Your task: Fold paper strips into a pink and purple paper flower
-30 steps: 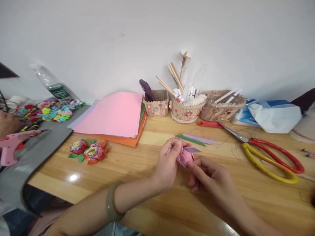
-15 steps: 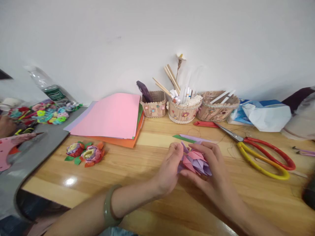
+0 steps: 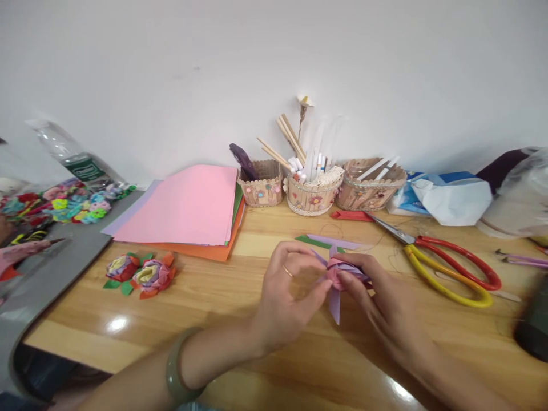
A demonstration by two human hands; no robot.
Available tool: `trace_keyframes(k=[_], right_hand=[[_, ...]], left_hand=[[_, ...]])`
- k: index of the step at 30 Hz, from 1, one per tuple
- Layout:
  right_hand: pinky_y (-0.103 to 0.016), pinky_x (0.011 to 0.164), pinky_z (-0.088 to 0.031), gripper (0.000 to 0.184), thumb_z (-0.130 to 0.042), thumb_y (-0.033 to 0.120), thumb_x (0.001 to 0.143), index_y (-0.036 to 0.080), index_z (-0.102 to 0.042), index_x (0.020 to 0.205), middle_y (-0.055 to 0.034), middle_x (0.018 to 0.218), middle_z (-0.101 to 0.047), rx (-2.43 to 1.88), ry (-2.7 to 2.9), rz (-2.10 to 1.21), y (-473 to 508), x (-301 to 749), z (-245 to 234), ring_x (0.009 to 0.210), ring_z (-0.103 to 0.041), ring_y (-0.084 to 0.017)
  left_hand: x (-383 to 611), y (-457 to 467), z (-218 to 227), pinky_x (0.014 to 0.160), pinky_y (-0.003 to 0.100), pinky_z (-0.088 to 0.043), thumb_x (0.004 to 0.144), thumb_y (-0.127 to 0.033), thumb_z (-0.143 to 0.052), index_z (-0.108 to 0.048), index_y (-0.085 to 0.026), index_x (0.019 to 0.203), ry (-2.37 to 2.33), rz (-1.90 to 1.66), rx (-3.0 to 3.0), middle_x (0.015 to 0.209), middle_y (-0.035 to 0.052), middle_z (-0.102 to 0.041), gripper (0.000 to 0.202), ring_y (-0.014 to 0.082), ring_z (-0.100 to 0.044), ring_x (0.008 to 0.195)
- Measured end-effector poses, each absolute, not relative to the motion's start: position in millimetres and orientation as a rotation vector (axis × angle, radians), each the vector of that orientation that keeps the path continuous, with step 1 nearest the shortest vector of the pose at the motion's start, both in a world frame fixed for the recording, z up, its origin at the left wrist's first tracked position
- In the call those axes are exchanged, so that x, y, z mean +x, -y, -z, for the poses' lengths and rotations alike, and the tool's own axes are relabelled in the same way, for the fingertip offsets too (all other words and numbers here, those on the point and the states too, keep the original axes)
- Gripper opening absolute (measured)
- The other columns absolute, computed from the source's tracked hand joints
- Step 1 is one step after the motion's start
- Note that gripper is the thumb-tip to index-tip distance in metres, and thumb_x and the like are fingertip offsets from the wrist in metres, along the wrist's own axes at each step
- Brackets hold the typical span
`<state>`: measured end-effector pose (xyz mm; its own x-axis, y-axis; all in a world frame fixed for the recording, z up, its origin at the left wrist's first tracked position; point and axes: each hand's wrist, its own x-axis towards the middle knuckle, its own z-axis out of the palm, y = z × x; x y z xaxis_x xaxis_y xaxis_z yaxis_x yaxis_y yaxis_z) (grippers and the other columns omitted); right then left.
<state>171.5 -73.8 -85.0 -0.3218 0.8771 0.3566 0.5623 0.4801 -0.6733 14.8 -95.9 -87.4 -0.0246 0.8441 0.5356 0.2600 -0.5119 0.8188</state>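
Observation:
A folded paper flower [image 3: 334,277] in pink and purple is held above the wooden table between both hands. My left hand [image 3: 291,291], with a ring on one finger, pinches its left side between thumb and fingers. Around its right side my right hand [image 3: 381,302] is closed, the thumb pressed on the pink paper. Purple strips stick out at the top and bottom of the flower. Just behind lie a green paper strip [image 3: 306,242] and a purple paper strip [image 3: 338,242]. My fingers hide part of the flower.
Scissors [image 3: 428,251] with red and yellow handles lie at right. A stack of coloured paper [image 3: 180,205] and two finished paper flowers [image 3: 152,275] are at left. Decorated baskets [image 3: 314,197] stand along the wall. A dark bottle-like object [image 3: 533,322] is at the right edge.
The flower has been turned, so its pink folded side and a downward purple strip now show. My left hand's fingers have shifted their hold. The whole view has moved slightly right.

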Motion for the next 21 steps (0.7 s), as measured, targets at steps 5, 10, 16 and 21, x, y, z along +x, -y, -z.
trace_keyframes(k=[5,10,16,21], right_hand=[[-0.030,0.067,-0.052,0.025,-0.036,0.036,0.090,0.023,-0.054,0.101,-0.0054,0.094,-0.067,-1.171,1.988,-0.622,71.8,173.3,84.0,0.082,-0.065,-0.018],[-0.027,0.069,-0.054,0.033,-0.048,0.035,0.085,0.024,-0.047,0.116,-0.0052,0.106,-0.065,-1.093,1.953,-0.881,70.3,172.9,82.9,0.087,-0.064,-0.016],[-0.027,0.063,-0.055,0.036,-0.050,0.028,0.082,0.021,-0.050,0.117,-0.0042,0.087,-0.071,-1.134,2.042,-0.791,70.3,174.6,84.9,0.068,-0.067,-0.016],[-0.027,0.062,-0.054,0.039,-0.050,0.029,0.081,0.021,-0.050,0.120,-0.0040,0.087,-0.071,-1.158,2.029,-0.884,73.6,171.6,90.1,0.069,-0.067,-0.016]], left_hand=[[12.0,89.9,88.9,0.074,0.029,-0.048,0.071,-0.016,-0.063,-0.060,-0.018,0.079,-1.221,-1.520,2.239,0.076,0.0021,-0.065,0.009,0.0144,-0.056,0.080],[2.9,79.8,93.5,0.073,0.029,-0.050,0.074,-0.016,-0.061,-0.061,-0.017,0.096,-1.296,-1.580,2.332,0.081,0.0030,-0.068,0.022,0.0142,-0.056,0.081],[0.2,74.9,95.3,0.069,0.029,-0.051,0.074,-0.017,-0.061,-0.063,-0.015,0.097,-1.233,-1.629,2.512,0.077,0.0050,-0.066,0.023,0.0149,-0.053,0.080],[1.1,75.9,95.3,0.069,0.028,-0.050,0.076,-0.019,-0.059,-0.063,-0.015,0.097,-1.180,-1.674,2.435,0.071,0.0041,-0.064,0.022,0.0147,-0.051,0.077]])
